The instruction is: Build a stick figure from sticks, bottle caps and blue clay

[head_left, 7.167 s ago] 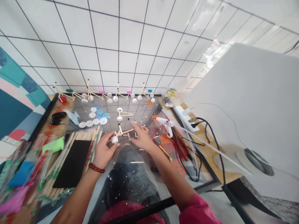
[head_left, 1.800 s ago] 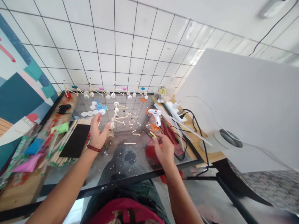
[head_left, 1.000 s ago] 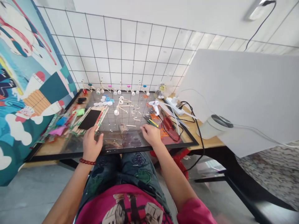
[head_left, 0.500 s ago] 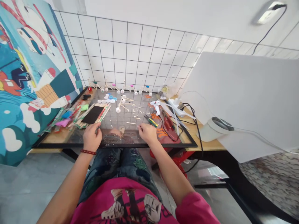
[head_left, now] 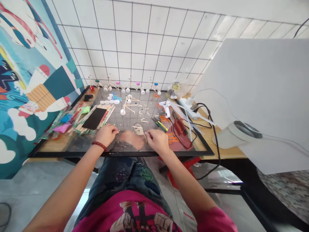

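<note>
My left hand (head_left: pixel 107 133) rests near the table's front, thumb and fingertips pinched together; anything between them is too small to make out. My right hand (head_left: pixel 158 140) lies on the glass to the right, fingers curled in, and what they may hold is hidden. Beyond them stands a small frame of thin wooden sticks with white caps (head_left: pixel 123 111). Short cut stick pieces (head_left: pixel 144 120) lie scattered on the glass tabletop (head_left: pixel 84 143). Pliers with green-and-yellow handles (head_left: pixel 161 125) are just past my right hand. A dark flat rectangle (head_left: pixel 94 118) sits on bundled wooden sticks (head_left: pixel 109 113) beyond my left hand.
A white glue gun (head_left: pixel 166 108) and its cable lie to the right, near glue sticks (head_left: pixel 181 114) and a power strip (head_left: pixel 189 108). Loose bottle caps (head_left: pixel 113 98) and a row of stick-and-cap models (head_left: pixel 127 89) stand at the back. Bagged coloured clay (head_left: pixel 64 124) is at left.
My left hand has moved right, away from the dark rectangle, and its fingers have come together in a pinch. My right hand stays curled at nearly the same place. The view has shifted slightly.
</note>
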Available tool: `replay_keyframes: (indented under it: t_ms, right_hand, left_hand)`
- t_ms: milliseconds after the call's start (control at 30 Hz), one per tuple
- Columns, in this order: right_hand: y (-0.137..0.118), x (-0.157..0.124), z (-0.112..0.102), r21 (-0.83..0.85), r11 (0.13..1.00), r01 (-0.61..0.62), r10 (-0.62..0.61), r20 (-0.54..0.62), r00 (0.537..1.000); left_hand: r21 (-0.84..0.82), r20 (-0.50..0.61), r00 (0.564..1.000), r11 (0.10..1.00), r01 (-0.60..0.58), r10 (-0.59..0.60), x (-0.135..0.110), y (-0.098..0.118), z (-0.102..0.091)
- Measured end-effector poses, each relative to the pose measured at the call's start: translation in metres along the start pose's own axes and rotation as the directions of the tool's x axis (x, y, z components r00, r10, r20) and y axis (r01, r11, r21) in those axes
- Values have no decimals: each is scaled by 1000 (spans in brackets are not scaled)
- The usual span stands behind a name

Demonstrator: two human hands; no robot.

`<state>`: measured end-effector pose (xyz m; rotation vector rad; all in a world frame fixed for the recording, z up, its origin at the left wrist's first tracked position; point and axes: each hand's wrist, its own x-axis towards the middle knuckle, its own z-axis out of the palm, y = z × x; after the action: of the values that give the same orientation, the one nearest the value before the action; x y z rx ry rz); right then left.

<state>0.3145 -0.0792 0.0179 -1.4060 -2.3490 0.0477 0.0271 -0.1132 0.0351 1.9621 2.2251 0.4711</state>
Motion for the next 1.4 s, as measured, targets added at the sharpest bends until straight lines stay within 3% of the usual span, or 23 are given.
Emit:
replay_keyframes:
  t_ms: [100,200,333,433,567,700,800,867,933,1000,1033,1167,1400]
  right_hand:
    - [1,19,-3,51,978,202,-206,88,975]
    - [-4,49,-3,113,908,404,-419,190,888]
    - [-12,79,8,165,846,508,-534,247,809]
    - [-14,84,20,151,851,503,-525,238,817]
    - [-13,78,32,69,880,470,-473,210,856]
    - [-13,73,41,120,890,441,-452,93,887]
    - [-14,73,48,214,880,423,-429,-19,903]
    - [-14,73,51,251,872,421,-412,-89,907]
    - [-11,74,52,271,862,428,-397,-164,903]
    - [-8,74,52,289,859,421,-366,-227,902]
    - [-5,74,51,298,864,405,-339,-248,907]
    - [0,74,45,309,888,341,-259,-279,925]
    - [-7,71,45,292,889,352,-287,-244,926]
  left_hand:
    - [67,41,998,996,-58,55,3,2,-2]
    - [78,51,994,992,-97,94,5,-1,-5]
    - [-85,77,991,991,-104,110,12,-7,-10]
    - [-174,172,977,980,-95,126,19,-8,-8]
    - [-165,221,951,969,-182,216,21,-5,-3]
    - [-123,194,945,962,-243,263,20,-5,-1]
    - [-290,98,969,938,-189,226,26,0,-2]
    - [-569,94,987,820,-51,127,33,10,-2]
    - [-815,185,981,566,124,51,42,24,-2]
    - [-904,308,950,327,276,49,50,39,-1]
    - [-908,359,932,254,334,58,54,45,0]
    - [-895,423,905,170,412,33,62,55,2]
    - [-902,430,901,66,427,50,53,47,12]
